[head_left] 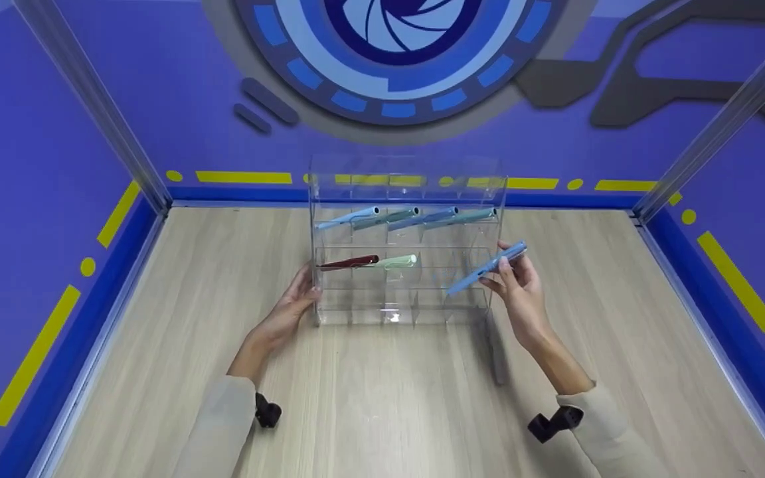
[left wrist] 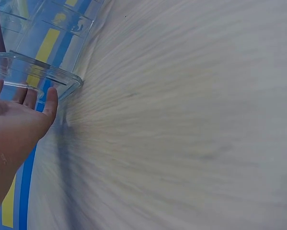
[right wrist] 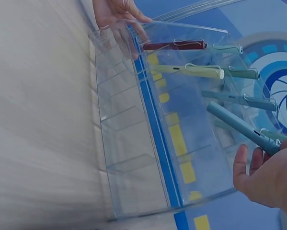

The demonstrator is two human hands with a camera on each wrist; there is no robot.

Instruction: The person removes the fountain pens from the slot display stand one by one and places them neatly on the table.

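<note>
A clear plastic pen rack point(head_left: 401, 302) stands on the table. My left hand point(head_left: 289, 309) holds its left side, thumb near the front edge; in the left wrist view the fingers lie against the clear wall. At the rack's right side, my right hand point(head_left: 520, 292) pinches a blue pen point(head_left: 485, 269) between thumb and fingers, tilted with its lower end pointing left toward the rack. A dark red pen point(head_left: 349, 262) and a pale green pen point(head_left: 397, 261) lie in the middle tier. Several blue and green pens, including a light blue pen point(head_left: 349, 217), fill the tier above.
The wood-grain table point(head_left: 369, 411) runs up to a blue back wall point(head_left: 183, 119) with yellow dashes, close behind the rack. Side walls with metal edging rise at left and right. A small black wrist camera point(head_left: 555, 423) sits on each sleeve.
</note>
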